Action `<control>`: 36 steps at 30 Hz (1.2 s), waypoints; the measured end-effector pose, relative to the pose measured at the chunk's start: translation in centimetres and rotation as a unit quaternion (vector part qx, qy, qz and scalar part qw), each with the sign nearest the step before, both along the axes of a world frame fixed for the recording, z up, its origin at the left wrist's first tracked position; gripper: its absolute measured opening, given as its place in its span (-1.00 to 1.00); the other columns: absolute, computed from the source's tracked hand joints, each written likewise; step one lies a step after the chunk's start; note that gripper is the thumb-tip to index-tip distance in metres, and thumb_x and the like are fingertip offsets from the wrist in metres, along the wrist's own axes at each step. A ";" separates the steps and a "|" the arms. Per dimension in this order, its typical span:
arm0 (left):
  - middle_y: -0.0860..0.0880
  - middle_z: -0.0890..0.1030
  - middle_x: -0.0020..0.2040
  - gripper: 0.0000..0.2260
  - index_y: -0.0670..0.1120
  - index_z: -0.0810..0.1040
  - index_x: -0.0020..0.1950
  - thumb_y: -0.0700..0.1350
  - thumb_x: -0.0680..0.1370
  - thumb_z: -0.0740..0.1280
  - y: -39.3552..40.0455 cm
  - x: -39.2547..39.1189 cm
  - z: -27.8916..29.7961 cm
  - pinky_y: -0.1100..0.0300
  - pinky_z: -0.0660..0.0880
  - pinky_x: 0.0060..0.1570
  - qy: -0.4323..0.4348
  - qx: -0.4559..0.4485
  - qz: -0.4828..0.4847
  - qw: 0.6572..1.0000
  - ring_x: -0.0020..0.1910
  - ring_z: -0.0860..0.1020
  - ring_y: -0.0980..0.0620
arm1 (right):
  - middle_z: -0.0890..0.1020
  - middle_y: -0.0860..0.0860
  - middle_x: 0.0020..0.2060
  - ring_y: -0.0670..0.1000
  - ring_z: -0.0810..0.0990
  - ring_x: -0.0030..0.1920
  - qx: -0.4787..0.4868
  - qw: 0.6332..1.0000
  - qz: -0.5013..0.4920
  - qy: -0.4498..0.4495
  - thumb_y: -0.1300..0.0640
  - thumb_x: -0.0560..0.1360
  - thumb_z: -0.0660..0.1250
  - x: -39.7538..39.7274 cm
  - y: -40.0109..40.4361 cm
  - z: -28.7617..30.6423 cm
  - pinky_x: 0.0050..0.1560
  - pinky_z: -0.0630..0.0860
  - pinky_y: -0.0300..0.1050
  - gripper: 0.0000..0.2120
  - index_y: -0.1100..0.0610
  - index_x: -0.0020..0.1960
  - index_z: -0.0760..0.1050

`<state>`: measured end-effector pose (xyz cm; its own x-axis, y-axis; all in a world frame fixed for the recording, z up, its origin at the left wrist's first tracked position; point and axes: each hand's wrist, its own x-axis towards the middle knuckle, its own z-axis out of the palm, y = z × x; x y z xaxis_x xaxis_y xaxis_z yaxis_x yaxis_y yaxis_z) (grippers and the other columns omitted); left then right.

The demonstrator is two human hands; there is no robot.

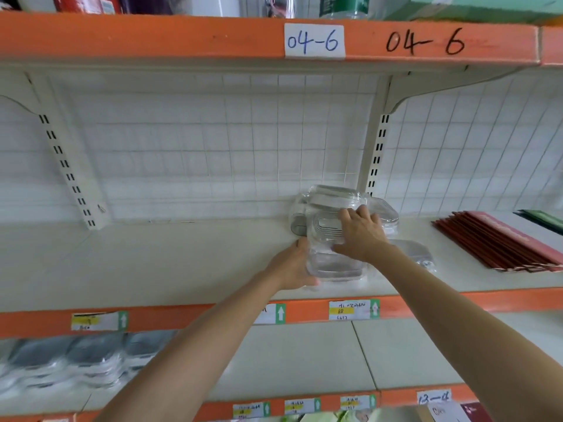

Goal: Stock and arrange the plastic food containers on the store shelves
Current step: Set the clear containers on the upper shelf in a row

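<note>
Both hands on a clear container at the shelf

Arms reach forward; the left hand (291, 266) grips the clear plastic container (327, 239) from its side, the right hand (361, 231) lies flat on top, on the middle shelf (152, 260).

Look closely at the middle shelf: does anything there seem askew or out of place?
Yes. The wrapped clear plastic containers held between the left hand and right hand sit jumbled, tilted at different angles instead of lined up. Beside them, the red packets fan out diagonally across the shelf.
</note>
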<state>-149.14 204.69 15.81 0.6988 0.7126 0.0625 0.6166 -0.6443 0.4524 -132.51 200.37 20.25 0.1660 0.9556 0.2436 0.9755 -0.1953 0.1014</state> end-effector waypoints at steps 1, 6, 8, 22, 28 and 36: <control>-0.12 0.44 0.20 -0.38 -0.17 0.26 0.29 -0.06 0.37 0.50 0.1 -0.4 0.2 0.12 0.42 -0.06 -0.001 -0.006 -0.004 1.000 0.11 0.47 -0.08 | 0.38 0.05 0.27 0.12 0.26 0.29 -0.004 1.000 0.002 0.002 -0.19 0.39 0.35 -0.1 0.0 0.1 0.25 0.25 0.05 -0.31 0.13 0.35 0.21; -0.04 0.47 0.24 -0.36 -0.11 0.24 0.32 -0.07 0.37 0.51 0.8 -3.9 0.4 0.18 0.43 -0.05 0.002 -0.047 -0.018 0.999 0.04 0.47 0.03 | 0.23 0.13 0.32 0.23 0.25 0.35 -0.086 0.988 0.024 0.127 -0.26 0.37 0.37 -1.0 -0.1 -0.7 0.35 0.28 0.15 -0.21 0.07 0.45 0.19; -0.01 0.46 0.22 -0.33 -0.09 0.23 0.34 -0.06 0.36 0.51 1.2 -5.3 0.4 0.30 0.36 -0.20 0.002 -0.056 -0.020 0.998 -0.11 0.42 0.11 | 0.24 0.16 0.34 0.23 0.27 0.36 -0.106 0.982 0.026 0.156 -0.25 0.39 0.36 -1.4 -0.1 -1.1 0.33 0.28 0.10 -0.20 0.09 0.46 0.16; -0.01 0.31 0.28 -0.31 -0.06 0.21 0.42 -0.06 0.39 0.47 4.5 -15.9 0.6 0.19 0.42 0.12 0.047 -0.036 0.096 0.994 0.25 0.37 0.03 | 0.49 0.12 0.11 0.16 0.48 0.10 -0.123 0.972 0.105 0.171 -0.12 0.38 0.45 -4.0 -0.4 -2.3 0.00 0.35 -0.03 -0.28 0.22 0.27 0.16; 0.02 -0.01 0.53 -0.11 -0.08 -0.07 0.56 -0.11 0.40 0.44 3.0 -12.9 1.0 0.12 0.08 0.45 0.135 -0.045 0.030 0.989 0.50 -0.03 0.05 | 0.40 0.10 0.25 0.14 0.38 0.22 -0.139 0.957 0.099 0.234 -0.18 0.39 0.41 -5.1 0.6 -2.9 0.20 0.36 0.06 -0.34 0.14 0.26 0.19; -0.04 0.23 0.23 -0.21 -0.07 0.25 0.36 0.11 0.25 0.52 1.9 -14.0 0.9 -0.03 0.32 0.17 0.157 0.122 0.127 0.972 0.23 0.20 -0.04 | 0.27 0.07 0.30 0.11 0.23 0.33 -0.042 0.994 0.050 0.087 -0.34 0.26 0.38 -7.2 0.3 -5.5 0.27 0.25 0.10 -0.03 0.16 0.43 0.08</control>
